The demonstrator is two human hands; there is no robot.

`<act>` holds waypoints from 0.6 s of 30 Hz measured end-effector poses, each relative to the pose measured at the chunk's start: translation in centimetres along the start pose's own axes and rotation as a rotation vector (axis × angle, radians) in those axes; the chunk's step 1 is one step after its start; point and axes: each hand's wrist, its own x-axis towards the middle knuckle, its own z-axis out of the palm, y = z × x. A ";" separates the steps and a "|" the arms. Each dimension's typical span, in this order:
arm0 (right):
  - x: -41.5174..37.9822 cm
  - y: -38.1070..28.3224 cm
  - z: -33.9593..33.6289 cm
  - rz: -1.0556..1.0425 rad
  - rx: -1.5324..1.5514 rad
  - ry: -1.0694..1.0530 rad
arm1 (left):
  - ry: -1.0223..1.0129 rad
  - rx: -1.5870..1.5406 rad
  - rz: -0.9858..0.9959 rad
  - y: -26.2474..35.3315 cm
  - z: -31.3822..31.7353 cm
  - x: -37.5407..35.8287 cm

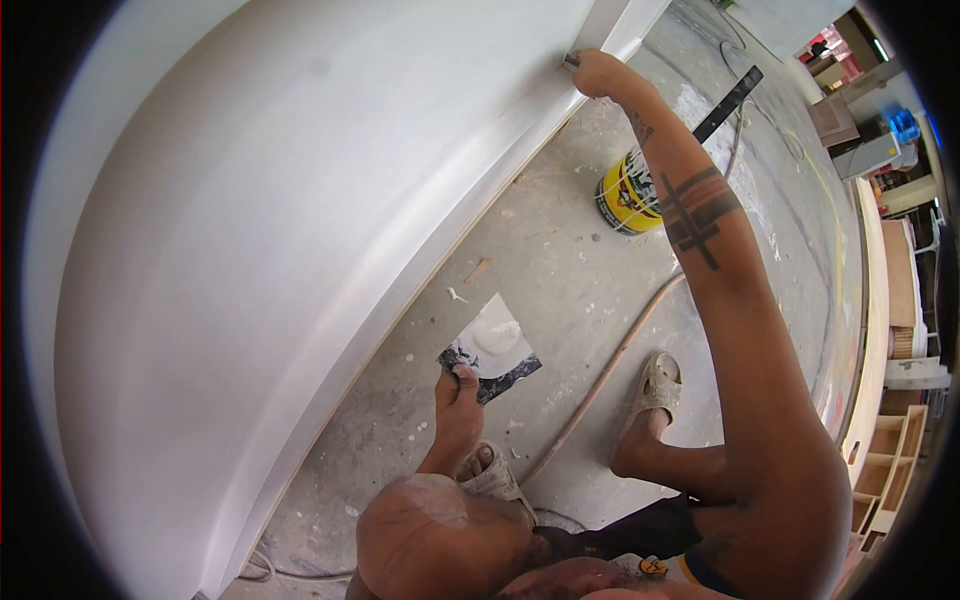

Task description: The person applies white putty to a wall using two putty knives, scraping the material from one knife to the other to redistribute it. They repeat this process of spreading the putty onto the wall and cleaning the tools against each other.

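My left hand (459, 397) grips the edge of a putty board (515, 375), thumb on top. A mound of white putty (497, 335) sits on this flat, dark-edged square. My right arm reaches far forward, and my right hand (600, 75) is closed on a putty knife (571, 61). Only a small part of the knife shows; the fingers hide the rest. It is at the lower part of the white panel (330, 160), close to a corner.
A yellow and black paint bucket (629, 197) with white drips stands on the concrete floor (560, 270), partly behind my right arm. A long black bar (730, 102) slants up beside it. A hose (620, 352) crosses the floor near my sandalled feet. Wooden shelving (890, 465) stands at right.
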 end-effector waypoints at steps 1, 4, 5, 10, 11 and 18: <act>0.3 -0.1 0.2 -0.003 -0.051 -0.033 | -0.006 -0.005 -0.008 0.0 0.0 0.0; 0.9 -1.0 0.6 0.032 -0.213 -0.111 | -0.012 -0.020 -0.001 -0.5 -0.2 0.1; 1.2 -1.2 0.8 0.032 -0.213 -0.110 | -0.008 -0.032 0.015 -0.7 -0.2 0.0; 5.3 -0.1 2.4 -0.278 -0.343 -0.242 | -0.026 -0.081 0.010 -0.5 0.0 -0.1; 5.2 -0.1 2.2 -0.275 -0.343 -0.240 | -0.028 -0.116 0.003 -0.5 0.0 -0.1; 1.7 -3.4 2.1 -0.256 -0.092 -0.210 | -0.043 -0.173 -0.045 -1.1 -0.3 0.0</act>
